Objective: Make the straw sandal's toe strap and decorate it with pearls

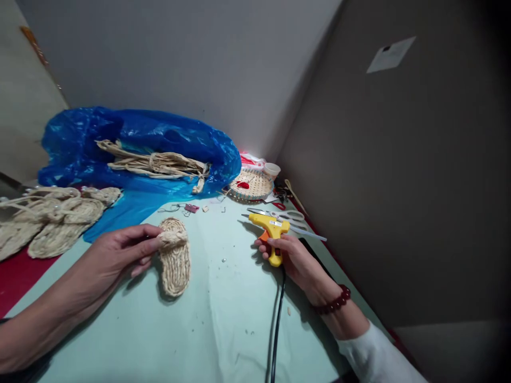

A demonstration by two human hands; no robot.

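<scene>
Between the thumb and fingers of my left hand (125, 249) is the strap side of a small woven straw slipper (175, 263), its sole upright toward me over the pale green cloth. My right hand (289, 258) is wrapped round the grip of a yellow glue gun (271, 226) with an orange trigger. The gun's nozzle points left, and a clear glue stick (309, 233) sticks out at its back. A black cord (278, 324) runs from the grip toward the near edge. White-handled scissors (291, 216) lie just behind the gun.
A blue plastic bag (80, 133) with a bundle of dried straw (159, 164) lies at the back left. Larger woven slippers (67, 229) rest on the left. At the back, a round woven basket (255, 183) stands near a white cup (272, 169). Walls close in behind and right.
</scene>
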